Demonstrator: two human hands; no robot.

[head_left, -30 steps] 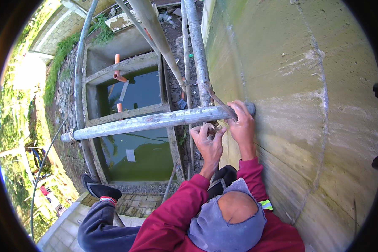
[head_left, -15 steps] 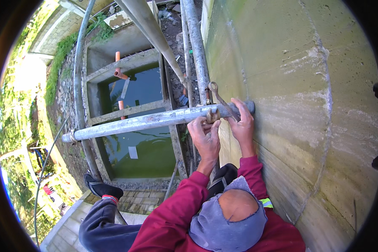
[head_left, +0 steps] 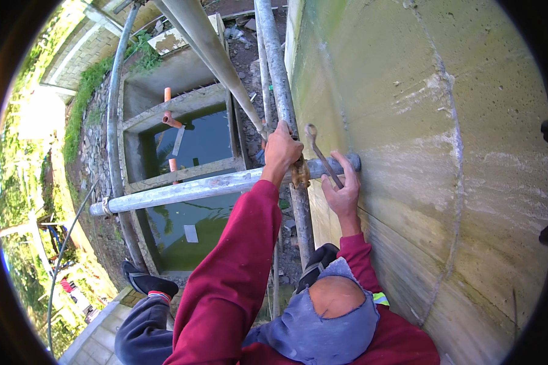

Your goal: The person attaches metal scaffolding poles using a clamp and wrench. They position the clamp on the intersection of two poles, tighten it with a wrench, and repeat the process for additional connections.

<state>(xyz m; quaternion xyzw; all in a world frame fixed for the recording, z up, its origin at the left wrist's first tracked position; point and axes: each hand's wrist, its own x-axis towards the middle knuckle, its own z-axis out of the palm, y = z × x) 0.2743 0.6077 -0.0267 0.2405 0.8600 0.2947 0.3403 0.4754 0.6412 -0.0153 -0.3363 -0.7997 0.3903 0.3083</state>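
Note:
My left hand (head_left: 280, 151) is closed over the upright scaffold pole (head_left: 274, 55), just beyond a rusty scaffold clamp (head_left: 299, 172); its fingertips are partly hidden. The clamp sits where this pole crosses a galvanised horizontal pole (head_left: 195, 187). My right hand (head_left: 345, 196), beside the clamp near the wall, holds a ring spanner (head_left: 323, 155) between thumb and fingers. The spanner slants across the horizontal pole with its ring end up and away from the clamp. Both sleeves are dark red.
A stained concrete wall (head_left: 396, 121) rises close on the right. Below left lies a concrete tank (head_left: 182, 164) of greenish water with orange pipes (head_left: 167, 114). Another pole (head_left: 114, 115) stands at the left. My knee (head_left: 335, 297) shows through torn trousers; my sandalled foot (head_left: 146, 278) is lower left.
My left hand has left the near side of the clamp and reached forward to the upright pole. The right hand still holds the spanner, a little lower. The view has shifted slightly.

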